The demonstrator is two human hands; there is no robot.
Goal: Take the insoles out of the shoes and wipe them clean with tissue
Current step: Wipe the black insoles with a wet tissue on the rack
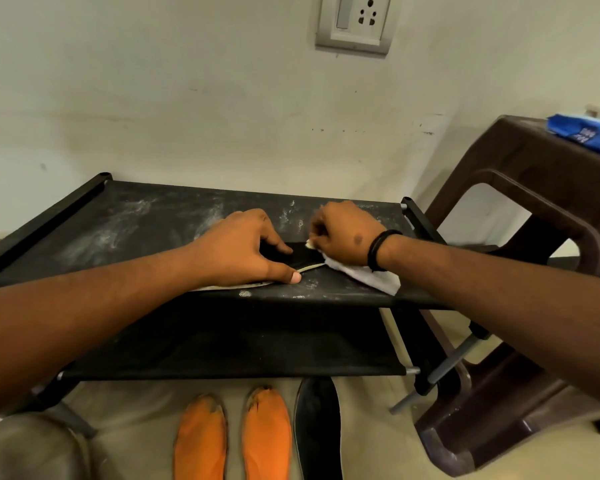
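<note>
**Insole pinned on the rack top, tissue working across it**

A black insole (291, 259) with a pale edge lay flat on the top shelf (153, 216) of the fabric shoe rack. The left hand (246, 247) was spread open on it, fingers and thumb pressing it down. The right hand (343, 233) was closed around a wad of white tissue (371, 277), which trailed out under the wrist and touched the insole's near end.

The likely trouble was the surface itself: the shelf was streaked with pale dust, so the tissue could drag grit back onto the insole. The fabric probably gave under pressure, and a hard stroke might have slid the insole out from under the holding fingers. The thin tissue looked liable to tear or shed.

No true containers showed. Two orange insoles (201, 441) and another black insole (317, 424) lay on the floor below; the lower shelf (222, 341) seemed bare. A blue pack (584, 128) sat on the brown stool (520, 174) to the right.
</note>
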